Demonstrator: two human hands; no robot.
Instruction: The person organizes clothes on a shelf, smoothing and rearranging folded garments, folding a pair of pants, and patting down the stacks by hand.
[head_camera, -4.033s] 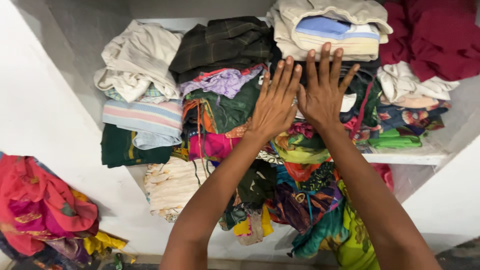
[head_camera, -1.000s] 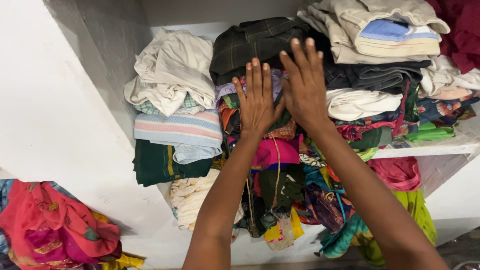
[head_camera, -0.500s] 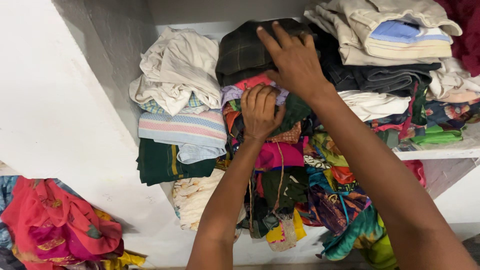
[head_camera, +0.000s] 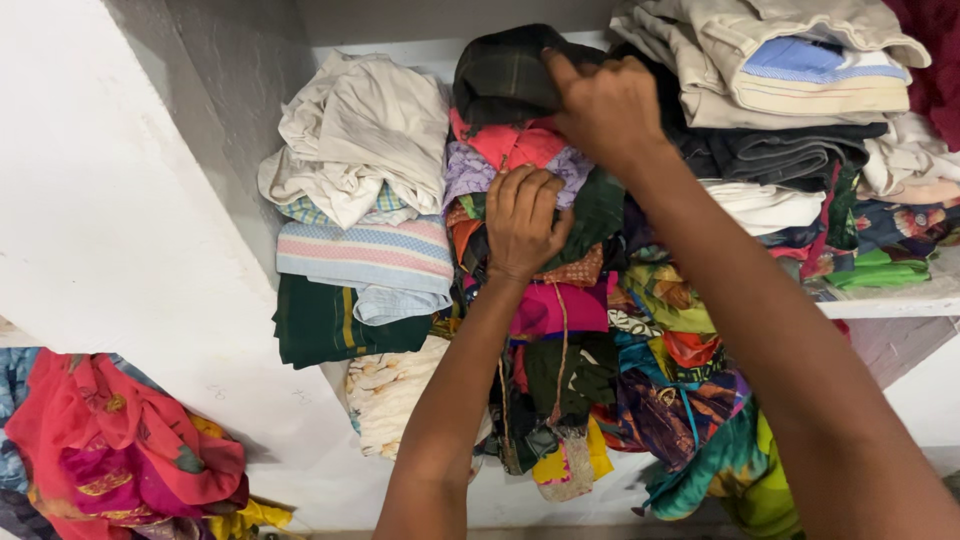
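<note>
My left hand (head_camera: 524, 222) has its fingers curled into the middle stack of colourful folded clothes (head_camera: 560, 300), gripping cloth beneath a lilac piece (head_camera: 465, 172). My right hand (head_camera: 605, 105) is higher up, closed on the edge of a dark green checked garment (head_camera: 500, 75) and lifting it off the top of that stack. A pink-red cloth (head_camera: 505, 145) shows under the lifted garment. Loose colourful pieces hang down from the stack over the shelf edge.
A left stack holds cream cloth (head_camera: 365, 130), a striped pink-and-blue towel (head_camera: 365, 255) and a dark green fold (head_camera: 325, 325). A right stack of beige, blue and dark clothes (head_camera: 790, 70) sits on the white shelf (head_camera: 890, 302). A red-pink heap (head_camera: 110, 450) lies lower left by the white wall (head_camera: 110, 220).
Both hands were flat on the middle stack; the right hand has since moved up and gripped the dark checked garment, and the left hand has curled its fingers into the clothes.
</note>
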